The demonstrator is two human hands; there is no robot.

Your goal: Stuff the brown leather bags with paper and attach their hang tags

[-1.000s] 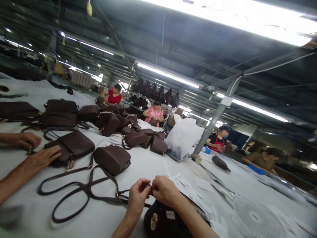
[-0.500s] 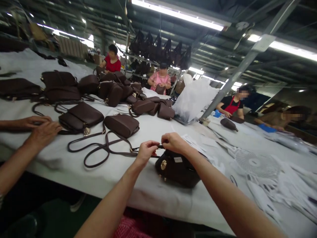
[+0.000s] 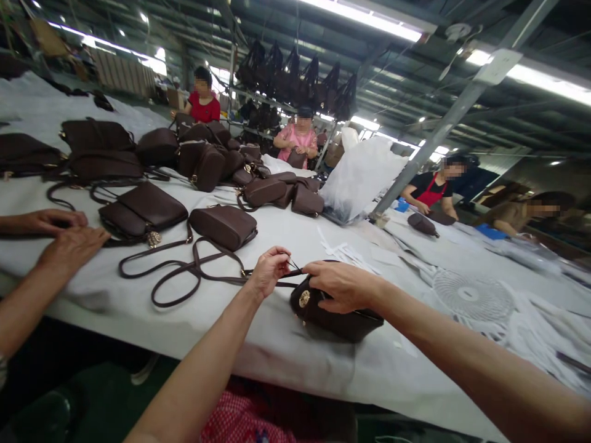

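A small dark brown bag [image 3: 344, 320] with a round gold clasp lies on the white-covered table [image 3: 258, 344] near its front edge. My right hand [image 3: 341, 284] rests on top of the bag, fingers curled over it. My left hand [image 3: 270, 271] is pinched on a thin dark string or strap end just left of the bag. The bag's long brown strap [image 3: 184, 274] trails leftward in loops across the table.
A co-worker's two hands [image 3: 60, 237] lie on the table at the left beside another brown bag [image 3: 143, 212]. Several more bags [image 3: 207, 160] are piled further back. A white plastic sack [image 3: 360, 178], paper slips [image 3: 344, 251] and a metal post [image 3: 443, 126] stand to the right. Other people sit at the far side.
My right hand has dropped from the pinch onto the top of the bag. My left hand keeps its pinch on the string. The view has shifted slightly.
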